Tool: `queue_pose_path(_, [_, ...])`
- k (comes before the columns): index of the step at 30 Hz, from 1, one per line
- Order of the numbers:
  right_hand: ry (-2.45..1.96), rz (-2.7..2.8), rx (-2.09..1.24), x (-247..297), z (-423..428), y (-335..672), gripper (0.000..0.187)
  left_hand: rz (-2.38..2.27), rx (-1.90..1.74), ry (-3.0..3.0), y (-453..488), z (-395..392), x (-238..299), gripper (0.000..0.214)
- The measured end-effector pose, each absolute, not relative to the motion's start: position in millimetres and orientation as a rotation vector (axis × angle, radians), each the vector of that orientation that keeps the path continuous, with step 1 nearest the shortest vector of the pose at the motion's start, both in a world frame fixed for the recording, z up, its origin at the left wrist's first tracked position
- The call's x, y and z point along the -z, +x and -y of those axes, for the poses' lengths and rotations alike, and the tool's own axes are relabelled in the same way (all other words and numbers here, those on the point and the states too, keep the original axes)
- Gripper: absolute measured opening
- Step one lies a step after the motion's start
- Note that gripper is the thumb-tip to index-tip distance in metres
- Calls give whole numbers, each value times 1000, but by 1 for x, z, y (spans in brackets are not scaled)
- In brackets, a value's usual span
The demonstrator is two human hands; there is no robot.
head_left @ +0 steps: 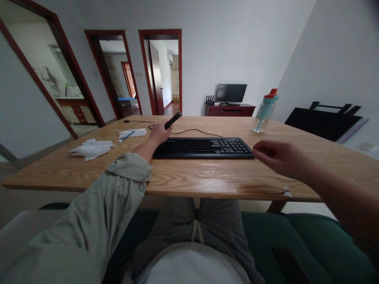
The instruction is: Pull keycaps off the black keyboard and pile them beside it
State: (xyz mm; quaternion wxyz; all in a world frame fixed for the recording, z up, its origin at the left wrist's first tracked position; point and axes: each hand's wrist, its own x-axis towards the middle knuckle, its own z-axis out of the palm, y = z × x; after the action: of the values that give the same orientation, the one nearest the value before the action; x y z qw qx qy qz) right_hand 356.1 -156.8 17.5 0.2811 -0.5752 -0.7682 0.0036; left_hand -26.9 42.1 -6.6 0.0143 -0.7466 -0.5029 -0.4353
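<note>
A black keyboard (pixel 204 146) lies flat on the wooden table, its cable running off behind it. My left hand (pixel 160 133) is at the keyboard's left end, closed around a slim black stick-shaped object (pixel 173 120) that points up and to the right. What kind of object it is cannot be made out. At the keyboard's right end is my right hand (pixel 274 154), slightly blurred, with fingers curled together and fingertips close to the keyboard's corner. Whether anything is pinched in them is hidden.
Crumpled white tissue (pixel 92 149) lies at the table's left, with a blue-handled brush (pixel 128 136) on another tissue behind it. A water bottle (pixel 265 111) with a red lid stands at the back right. A dark phone-like slab (pixel 290 265) rests on the green seat.
</note>
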Motion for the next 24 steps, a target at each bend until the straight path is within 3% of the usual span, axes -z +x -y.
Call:
queue_pose_path(7, [-1280,2283,-4,-13,108,280,20,1457,1031,-2474,-42,-29,-11,43])
queue_pose_path(13, [-1209,1853,-24,-22,72,263,29,1450,765,-2553,-94,-20,2,32])
queue_pose_path(21, [-929,953,9,-55,84,310,13,1790,1051,-2531,-120,-5,14,29])
queue_pose_path(24, [-1031,985,64,-64,110,329,33,1899,1050,-2450,-121,-15,16,25])
